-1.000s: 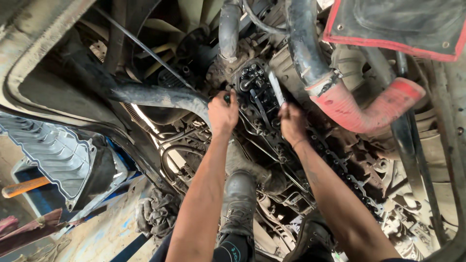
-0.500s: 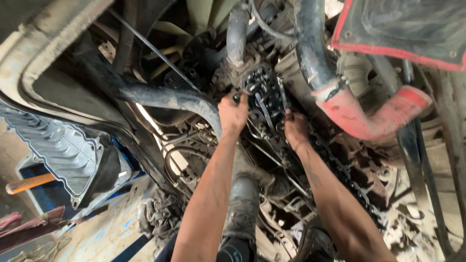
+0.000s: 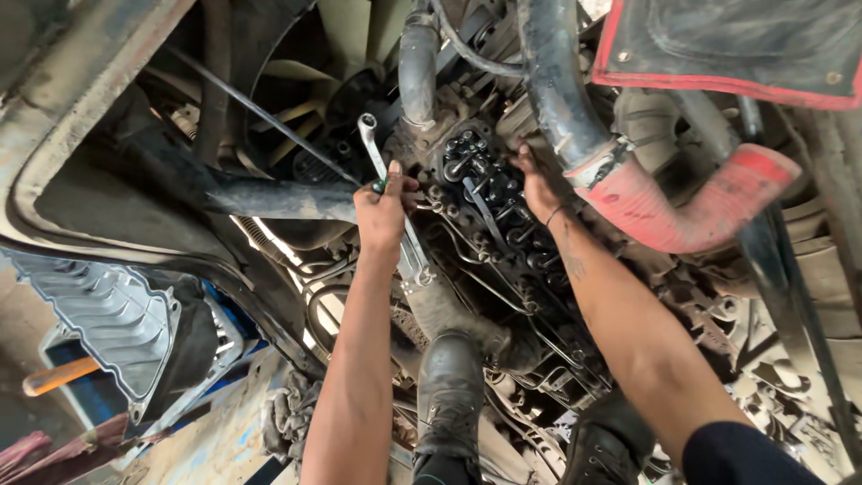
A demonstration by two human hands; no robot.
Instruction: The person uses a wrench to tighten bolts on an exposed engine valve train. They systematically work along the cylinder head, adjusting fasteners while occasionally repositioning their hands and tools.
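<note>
Red hose point(image 3: 682, 211) crowds right — left side open.

Greasy engine point(image 3: 503, 224) carries black boots point(image 3: 449, 395), red-ended hose point(image 3: 691, 202) lying across.

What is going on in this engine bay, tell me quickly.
A person stands over an open, greasy black engine with both bare arms reaching down into it. The left hand grips a long silver metal ring spanner, its ring end pointing up and away. The right hand rests on the engine's exposed top, beside a thick black hose with a red rubber end. Two black boots are planted among the parts below. A ribbed grey metal cover lies at the left.
</note>
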